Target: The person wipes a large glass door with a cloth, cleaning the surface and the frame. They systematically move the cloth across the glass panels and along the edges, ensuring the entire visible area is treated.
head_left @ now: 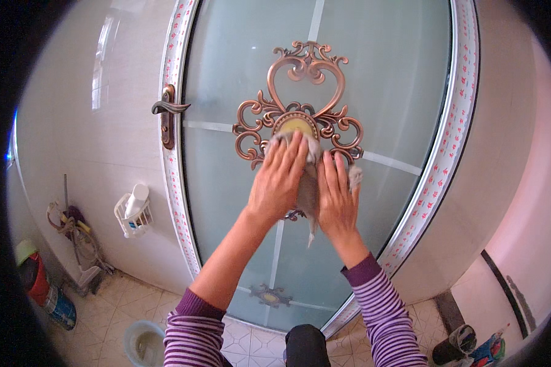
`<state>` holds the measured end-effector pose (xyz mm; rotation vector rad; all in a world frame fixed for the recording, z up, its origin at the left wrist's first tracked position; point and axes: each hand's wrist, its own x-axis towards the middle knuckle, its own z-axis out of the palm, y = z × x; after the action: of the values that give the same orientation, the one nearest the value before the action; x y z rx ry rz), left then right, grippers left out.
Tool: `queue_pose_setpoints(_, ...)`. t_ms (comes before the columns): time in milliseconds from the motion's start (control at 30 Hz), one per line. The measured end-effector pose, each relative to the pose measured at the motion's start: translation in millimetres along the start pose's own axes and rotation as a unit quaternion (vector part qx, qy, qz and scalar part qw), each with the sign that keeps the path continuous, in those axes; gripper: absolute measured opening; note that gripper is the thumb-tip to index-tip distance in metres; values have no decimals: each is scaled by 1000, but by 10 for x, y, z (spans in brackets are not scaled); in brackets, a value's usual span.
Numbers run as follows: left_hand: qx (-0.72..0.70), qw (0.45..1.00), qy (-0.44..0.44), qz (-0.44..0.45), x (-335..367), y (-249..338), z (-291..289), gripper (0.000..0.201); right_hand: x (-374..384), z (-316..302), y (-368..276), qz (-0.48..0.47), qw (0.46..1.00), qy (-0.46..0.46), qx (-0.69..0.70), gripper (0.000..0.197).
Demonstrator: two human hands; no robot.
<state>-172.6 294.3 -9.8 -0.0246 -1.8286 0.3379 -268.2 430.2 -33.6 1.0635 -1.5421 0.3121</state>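
Sleeves (194,327), purple-striped, lead to left hand (278,178) and right hand (338,202), both with fingers extended over grey cloth (308,191); whether either grip clamps it cannot be determined. Cloth lies against lower centre of copper-coloured scroll ornament (296,125) on frosted glass door (386,79).

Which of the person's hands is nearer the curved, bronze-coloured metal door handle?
Left. The left hand is right of and below the handle; the right hand is farther right and lower.
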Motion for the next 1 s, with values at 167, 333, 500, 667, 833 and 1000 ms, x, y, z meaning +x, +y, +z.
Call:
queue_pose_setpoints(167,9,999,22,-41,305,-19,52,56,438,-8,93,19,997,75,21,54)
queue_pose_setpoints(333,29,996,-56,-55,-174,444,338,66,-340,12,172,10,1000,-3,-27,51)
queue_pose_setpoints(500,-12,990,-135,-26,-1268,979,683,79,-1492,167,189,-7,998,-56,-22,47)
queue_pose_setpoints(667,-11,997,-68,-37,-223,941,538,83,-769,-211,630,38,994,-64,-78,46)
queue_pose_setpoints(833,2,999,-10,-40,392,934,441,76,-198,-377,751,107,993,-1,-44,48)
queue_pose_setpoints(1000,-7,996,-90,0,-827,1325,775,72,-1385,-135,556,82,989,-99,-74,48)
